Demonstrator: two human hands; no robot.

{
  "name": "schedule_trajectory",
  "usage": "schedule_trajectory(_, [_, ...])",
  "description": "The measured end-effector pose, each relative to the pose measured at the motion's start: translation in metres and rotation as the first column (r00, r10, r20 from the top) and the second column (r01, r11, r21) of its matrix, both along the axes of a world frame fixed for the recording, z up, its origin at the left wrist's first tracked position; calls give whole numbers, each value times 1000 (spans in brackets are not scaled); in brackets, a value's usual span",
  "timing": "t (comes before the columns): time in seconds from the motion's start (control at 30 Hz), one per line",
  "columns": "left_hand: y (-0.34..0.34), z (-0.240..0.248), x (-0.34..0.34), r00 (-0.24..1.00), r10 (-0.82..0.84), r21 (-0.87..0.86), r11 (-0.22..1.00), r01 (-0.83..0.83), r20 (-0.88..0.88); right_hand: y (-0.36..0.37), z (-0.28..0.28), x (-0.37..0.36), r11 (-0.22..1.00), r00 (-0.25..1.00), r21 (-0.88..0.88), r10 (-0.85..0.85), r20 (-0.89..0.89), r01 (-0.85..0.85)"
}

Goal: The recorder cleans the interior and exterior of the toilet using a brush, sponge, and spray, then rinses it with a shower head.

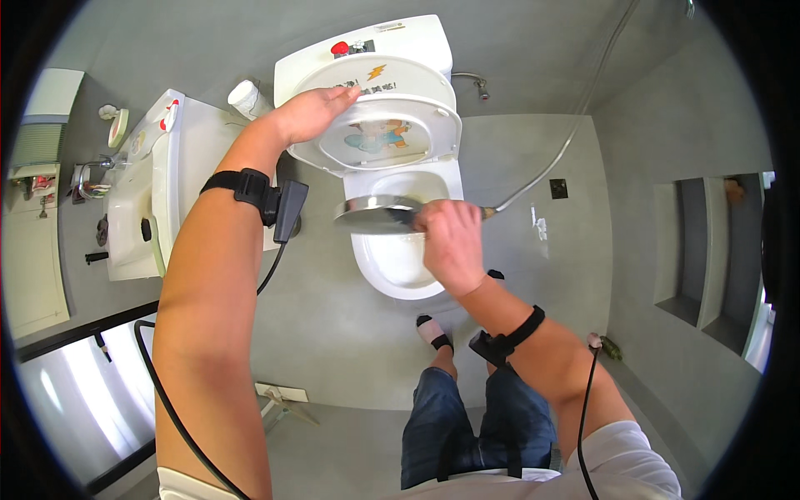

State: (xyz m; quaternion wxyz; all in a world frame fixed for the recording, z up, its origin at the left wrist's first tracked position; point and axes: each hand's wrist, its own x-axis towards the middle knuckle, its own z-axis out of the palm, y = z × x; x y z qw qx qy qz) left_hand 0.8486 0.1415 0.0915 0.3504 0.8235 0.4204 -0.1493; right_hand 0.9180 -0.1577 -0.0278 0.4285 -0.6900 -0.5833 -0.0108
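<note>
My left hand is at the upper left rim of the raised toilet seat, fingers fairly straight along its edge and thumb hidden. Behind the seat stands the white lid, with a cartoon sticker visible through the seat's opening. My right hand is wrapped round the handle of a round silver shower head, held over the toilet bowl and hiding part of it. From its handle a metal hose curves up to the right. No spray can be made out.
At the left stands a white washbasin, with a white paper roll near its back corner. A cistern bearing small items is behind the lid. A square floor drain lies right of the toilet. Wall niches are further right.
</note>
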Motion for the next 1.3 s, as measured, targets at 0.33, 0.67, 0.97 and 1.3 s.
schedule_trajectory(0.33, [1,-12,0,992,-96,49,994,93,79,-64,-79,12,943,941,-278,-249,-229,182])
schedule_trajectory(0.67, [-6,-17,-7,989,-99,59,994,93,111,-64,-101,-41,913,941,-405,-94,-325,-49])
schedule_trajectory(0.97, [-20,-21,-11,992,-24,94,996,13,121,-68,-130,-34,838,951,-490,-306,-55,241])
schedule_trajectory(1.3, [-13,-19,-6,950,-310,364,889,278,31,-51,-124,117,724,898,-688,-264,-352,-57])
